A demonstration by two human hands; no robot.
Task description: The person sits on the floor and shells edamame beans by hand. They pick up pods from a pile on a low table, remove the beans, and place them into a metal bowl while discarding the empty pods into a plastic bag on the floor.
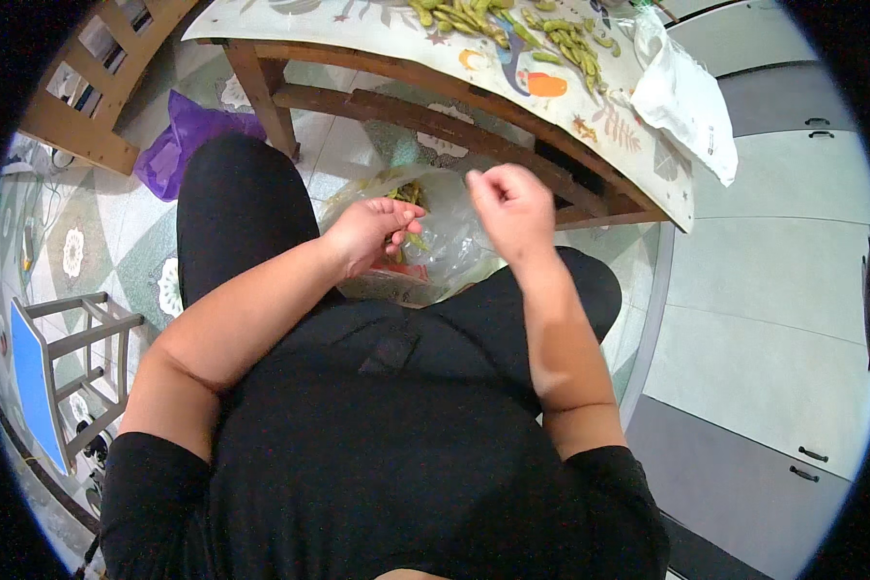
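My left hand [369, 234] hovers over a clear plastic bag [449, 246], its thumb and fingers pinched together. What they hold, if anything, is too small to make out. Green-yellow pods or shells [408, 193] lie inside the bag, which sits on the floor between my knees. Raised above the bag's right side is my right hand [514, 208], fingers curled in and slightly blurred, so their contents are hidden. Ahead, a pile of green bean pods [575, 48] lies on the table [638, 145], which has a patterned cover.
A white plastic bag [681, 97] hangs over the table's right edge. A purple bag [179, 145] lies on the floor beside my left knee. A blue-topped stool [43, 382] lies tipped at left. Cabinets [754, 261] line the right side; a wooden frame [77, 116] stands far left.
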